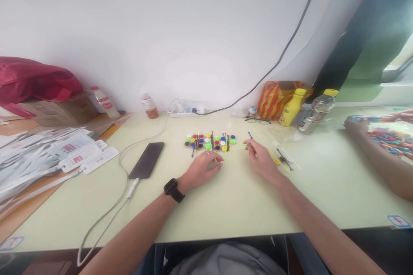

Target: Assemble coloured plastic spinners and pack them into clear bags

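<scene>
Small coloured plastic discs (208, 141) lie in a close cluster of rows, with thin arrow-tipped sticks (212, 139) lying upright in my view across them. My left hand (201, 169), with a black watch on its wrist, rests just in front of the cluster, its fingers loosely bent and thumb apart. To the right of the cluster, my right hand (260, 159) is closed in a pinch. A blue arrow-tipped stick (250, 135) sticks out beyond its fingers; the exact grip is hidden. Beside that hand lie a black arrow-tipped stick (284, 158) and a yellow piece (282, 163).
A phone (146, 160) on a charging cable lies at left, near stacked white tags (74, 148). Along the wall stand a drink bottle (149, 106), a power strip (187, 112), glasses (258, 119), a striped bag (271, 99) and a yellow bottle (293, 107). Another person's arm (377, 154) reaches in at right.
</scene>
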A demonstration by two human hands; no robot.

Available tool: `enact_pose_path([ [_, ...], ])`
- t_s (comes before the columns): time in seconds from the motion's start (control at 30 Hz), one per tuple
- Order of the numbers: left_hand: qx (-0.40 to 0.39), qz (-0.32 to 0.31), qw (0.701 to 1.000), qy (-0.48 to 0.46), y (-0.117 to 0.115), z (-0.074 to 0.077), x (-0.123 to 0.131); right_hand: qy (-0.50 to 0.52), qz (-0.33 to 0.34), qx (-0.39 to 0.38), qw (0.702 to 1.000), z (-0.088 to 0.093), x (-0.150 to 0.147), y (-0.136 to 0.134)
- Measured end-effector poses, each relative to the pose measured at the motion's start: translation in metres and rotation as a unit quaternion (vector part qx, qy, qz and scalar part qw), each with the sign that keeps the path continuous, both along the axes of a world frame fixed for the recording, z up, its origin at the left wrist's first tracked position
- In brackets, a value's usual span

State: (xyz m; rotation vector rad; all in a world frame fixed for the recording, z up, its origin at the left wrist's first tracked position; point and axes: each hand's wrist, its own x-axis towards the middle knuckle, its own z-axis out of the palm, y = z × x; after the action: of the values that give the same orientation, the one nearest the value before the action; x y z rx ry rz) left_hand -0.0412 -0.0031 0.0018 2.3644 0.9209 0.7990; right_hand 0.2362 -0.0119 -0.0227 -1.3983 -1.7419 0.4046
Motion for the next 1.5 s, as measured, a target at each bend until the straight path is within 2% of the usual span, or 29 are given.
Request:
enact_pose_path([
  [0.1, -0.001, 0.001, 1.000, 0.001, 0.000, -0.001, 0.000, -0.021, -0.005, 0.015, 1.000, -0.006, 0.003, 0.004],
  [0.4, -0.006, 0.001, 1.000, 0.007, 0.000, 0.002, 0.000, -0.073, 0.050, 0.013, 0.996, -0.009, -0.003, 0.004],
  [0.7, -0.011, 0.000, 1.000, 0.005, -0.001, 0.001, 0.001, -0.096, 0.042, 0.004, 0.995, -0.010, -0.006, 0.006],
  [0.83, -0.011, 0.001, 1.000, 0.002, -0.001, 0.001, 0.001, -0.114, 0.019, 0.000, 0.993, -0.007, -0.007, 0.004],
  [1.07, -0.018, 0.005, 1.000, 0.006, -0.001, 0.002, 0.000, -0.137, -0.070, -0.007, 0.988, 0.003, -0.003, -0.001],
  [1.23, -0.023, 0.009, 1.000, 0.002, -0.002, 0.002, 0.000, -0.142, -0.095, -0.007, 0.985, 0.012, -0.003, -0.012],
  [1.37, -0.023, 0.010, 1.000, -0.012, -0.004, 0.003, 0.000, -0.139, -0.061, -0.009, 0.988, 0.016, -0.010, -0.019],
  [1.5, -0.036, -0.029, 0.999, -0.006, -0.008, 0.009, 0.000, -0.132, 0.022, -0.015, 0.991, 0.017, -0.022, -0.026],
])
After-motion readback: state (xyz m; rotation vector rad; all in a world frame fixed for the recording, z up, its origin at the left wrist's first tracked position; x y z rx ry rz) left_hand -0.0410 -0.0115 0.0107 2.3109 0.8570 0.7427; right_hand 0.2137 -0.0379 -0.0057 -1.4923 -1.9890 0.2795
